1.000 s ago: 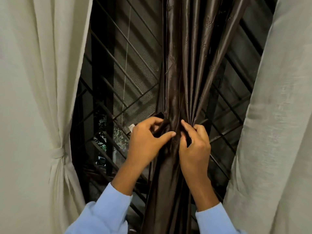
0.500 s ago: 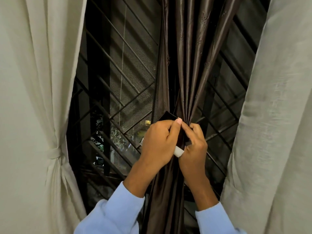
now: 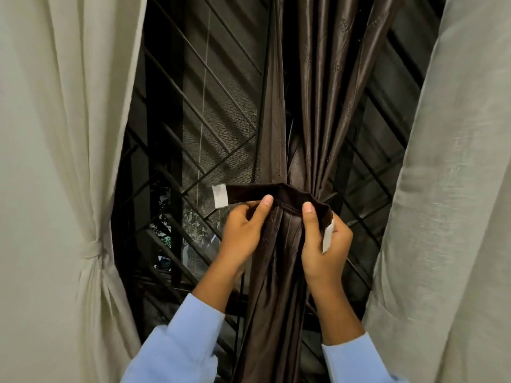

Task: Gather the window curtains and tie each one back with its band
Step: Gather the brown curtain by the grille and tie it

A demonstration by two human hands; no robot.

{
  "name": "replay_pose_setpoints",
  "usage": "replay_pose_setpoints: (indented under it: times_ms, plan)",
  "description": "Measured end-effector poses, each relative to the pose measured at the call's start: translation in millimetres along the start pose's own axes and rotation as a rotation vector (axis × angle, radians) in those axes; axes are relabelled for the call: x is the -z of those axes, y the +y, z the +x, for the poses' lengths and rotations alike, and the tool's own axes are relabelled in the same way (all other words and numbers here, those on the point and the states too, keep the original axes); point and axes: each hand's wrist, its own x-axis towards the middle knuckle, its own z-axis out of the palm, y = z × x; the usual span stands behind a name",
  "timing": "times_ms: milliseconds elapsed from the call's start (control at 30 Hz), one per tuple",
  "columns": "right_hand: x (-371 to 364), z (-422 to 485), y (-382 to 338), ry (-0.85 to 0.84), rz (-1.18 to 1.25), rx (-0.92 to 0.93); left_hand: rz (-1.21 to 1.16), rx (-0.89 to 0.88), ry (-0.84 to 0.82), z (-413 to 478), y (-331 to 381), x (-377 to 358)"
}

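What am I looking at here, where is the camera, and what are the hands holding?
No machine here: a person wears one camera on the head, looking forward and down at their own hands. In front is a barred window. A brown curtain hangs gathered in the middle. The left hand and right hand each hold the brown band around it, still unfastened, with a white patch at each end. The pale curtain on the left is already tied; the pale curtain on the right shows no tie in view.
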Motion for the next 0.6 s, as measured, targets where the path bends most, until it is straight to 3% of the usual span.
replay_pose_setpoints:
  times_ms: [100,267,367,600]
  plan:
    - [-2,0,-1,-0.023,-0.002,0.020,-0.217,0.073,-0.037,6,5,-5]
    - [-5,1,0,-0.017,-0.013,-0.004,-0.544,0.032,-0.091,19,13,-12]
    - [-3,2,-2,-0.063,0.032,-0.030,-0.572,0.103,-0.020,29,13,-20]
    - [1,3,5,-0.197,0.134,-0.127,-0.425,0.203,-0.044,48,14,-31]
